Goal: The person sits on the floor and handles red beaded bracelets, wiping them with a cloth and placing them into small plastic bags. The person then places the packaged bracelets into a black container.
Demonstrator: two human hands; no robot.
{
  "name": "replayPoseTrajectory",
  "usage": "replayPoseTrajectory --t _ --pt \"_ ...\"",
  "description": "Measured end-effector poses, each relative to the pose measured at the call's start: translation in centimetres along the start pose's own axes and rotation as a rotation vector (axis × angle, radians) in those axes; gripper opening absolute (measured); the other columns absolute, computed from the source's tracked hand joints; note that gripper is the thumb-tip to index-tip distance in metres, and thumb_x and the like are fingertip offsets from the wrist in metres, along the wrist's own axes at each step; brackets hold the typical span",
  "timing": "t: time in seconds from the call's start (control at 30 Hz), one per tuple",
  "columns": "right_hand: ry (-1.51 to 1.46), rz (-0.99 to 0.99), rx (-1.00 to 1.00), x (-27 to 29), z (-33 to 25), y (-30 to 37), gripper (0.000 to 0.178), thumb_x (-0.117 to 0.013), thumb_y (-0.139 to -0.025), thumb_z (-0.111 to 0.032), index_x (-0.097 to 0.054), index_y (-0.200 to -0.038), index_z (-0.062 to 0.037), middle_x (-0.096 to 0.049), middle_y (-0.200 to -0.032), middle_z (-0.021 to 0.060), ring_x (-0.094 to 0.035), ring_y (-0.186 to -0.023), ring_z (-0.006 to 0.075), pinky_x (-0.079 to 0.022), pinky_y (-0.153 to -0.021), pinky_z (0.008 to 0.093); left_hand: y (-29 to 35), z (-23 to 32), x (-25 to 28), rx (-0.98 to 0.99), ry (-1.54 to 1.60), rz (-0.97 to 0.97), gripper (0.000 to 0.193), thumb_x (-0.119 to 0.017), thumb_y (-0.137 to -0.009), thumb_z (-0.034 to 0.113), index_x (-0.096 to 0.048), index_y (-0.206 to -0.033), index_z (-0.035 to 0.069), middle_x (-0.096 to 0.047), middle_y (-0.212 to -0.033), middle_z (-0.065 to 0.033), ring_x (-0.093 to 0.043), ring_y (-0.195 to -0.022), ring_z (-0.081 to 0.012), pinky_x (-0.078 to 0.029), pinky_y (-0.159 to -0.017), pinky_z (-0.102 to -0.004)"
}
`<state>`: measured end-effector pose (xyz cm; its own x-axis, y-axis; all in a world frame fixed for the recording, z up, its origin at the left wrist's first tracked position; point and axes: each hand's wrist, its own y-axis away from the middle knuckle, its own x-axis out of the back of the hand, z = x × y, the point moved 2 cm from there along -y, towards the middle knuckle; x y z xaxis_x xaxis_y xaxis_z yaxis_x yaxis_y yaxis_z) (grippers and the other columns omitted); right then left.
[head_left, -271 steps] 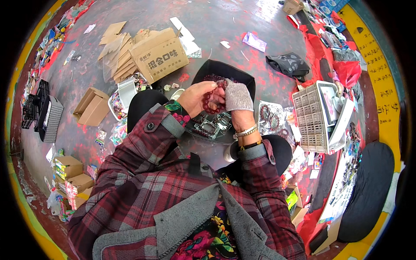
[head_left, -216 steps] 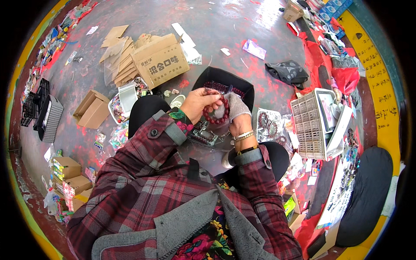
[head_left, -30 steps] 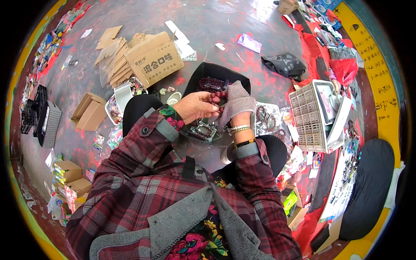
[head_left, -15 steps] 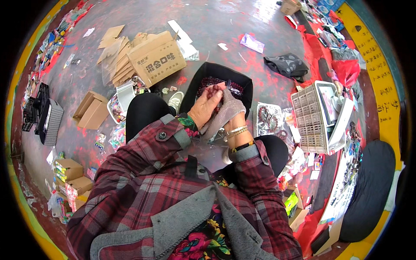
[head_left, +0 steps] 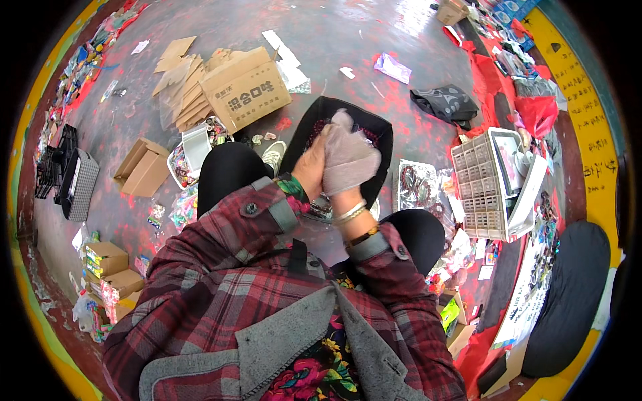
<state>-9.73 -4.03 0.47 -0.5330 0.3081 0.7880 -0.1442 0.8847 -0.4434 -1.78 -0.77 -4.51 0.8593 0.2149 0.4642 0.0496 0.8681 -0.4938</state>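
Observation:
My left hand (head_left: 310, 166) and my right hand are pressed together over a black open box (head_left: 289, 148). A pale pinkish-grey cloth (head_left: 349, 159) covers my right hand down to the wrist, so only the wrist with its bracelets (head_left: 352, 212) shows. My left hand is closed against the cloth's left side, its fingertips partly tucked behind it. Whatever lies between the two palms is hidden. Inside the box, dark red beads (head_left: 367, 134) show beside the cloth.
Left of the box stand a cardboard carton (head_left: 244, 90), flattened cardboard and a white tub (head_left: 194, 148). On the right are a clear tray of dark beaded things (head_left: 418, 185), a cream plastic crate (head_left: 476, 190) and a black bag (head_left: 444, 103). Small goods line both sides.
The cloth, bunched between my hands before, now spreads over my right hand, which has turned and lifted. Dark red beads seen at my left fingertips are now hidden.

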Motion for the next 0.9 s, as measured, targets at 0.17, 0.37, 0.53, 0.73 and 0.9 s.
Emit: replayPoseTrajectory --t 0.17,0.37,0.53,0.73,0.9 --pt "-0.795 0.063 0.003 -5.9 4.2 1.9 0.025 -0.052 -0.082 -0.019 -0.051 -0.102 -0.0038 -0.053 -0.098 0.0147 -0.051 -0.092 0.0273 -0.040 -0.079 0.0338 0.8 1.8 -1.0 0.302 0.447 -0.062 0.065 -0.047 -0.082 -0.004 -0.013 -0.138 0.002 -0.049 -0.117 -0.0236 -0.054 -0.102 -0.0318 -0.042 -0.088 -0.0335" --pt "-0.805 0.065 0.030 -4.9 3.4 2.6 0.042 -0.045 -0.089 -0.020 -0.035 -0.126 -0.0024 -0.048 -0.114 0.0115 -0.047 -0.105 0.0239 -0.036 -0.092 0.0290 0.3 2.8 -0.1 0.284 0.423 0.023 0.057 -0.031 -0.092 0.040 -0.027 -0.133 0.001 -0.048 -0.121 -0.0139 -0.047 -0.108 -0.0188 -0.035 -0.093 -0.0285" --pt "-0.864 -0.102 -0.063 -6.4 0.7 3.8 0.035 -0.039 -0.092 -0.021 -0.037 -0.122 -0.0019 -0.048 -0.108 0.0112 -0.047 -0.099 0.0214 -0.038 -0.087 0.0295 -2.3 1.7 1.6 0.805 1.295 0.257 0.062 -0.027 -0.091 0.053 -0.037 -0.132 0.007 -0.047 -0.123 -0.0080 -0.049 -0.102 -0.0147 -0.040 -0.089 -0.0268" --pt "-0.683 -0.210 -0.008 -8.0 2.4 2.9 0.039 -0.034 -0.093 -0.016 -0.031 -0.128 -0.0008 -0.037 -0.127 0.0163 -0.034 -0.120 0.0244 -0.026 -0.101 0.0293 -1.8 2.4 1.1 0.582 1.172 0.114 0.067 -0.029 -0.089 0.057 -0.033 -0.134 0.008 -0.042 -0.126 -0.0054 -0.043 -0.109 -0.0141 -0.032 -0.096 -0.0268" --pt "-0.923 -0.100 -0.450 -3.9 3.1 2.2 0.046 -0.041 -0.091 -0.032 -0.037 -0.127 -0.0030 -0.043 -0.127 0.0107 -0.039 -0.118 0.0205 -0.030 -0.098 0.0298 -0.5 1.5 -1.3 0.484 0.917 -0.052 0.061 -0.020 -0.095 0.044 -0.022 -0.136 -0.002 -0.035 -0.135 -0.0088 -0.035 -0.121 -0.0149 -0.021 -0.104 -0.0268"
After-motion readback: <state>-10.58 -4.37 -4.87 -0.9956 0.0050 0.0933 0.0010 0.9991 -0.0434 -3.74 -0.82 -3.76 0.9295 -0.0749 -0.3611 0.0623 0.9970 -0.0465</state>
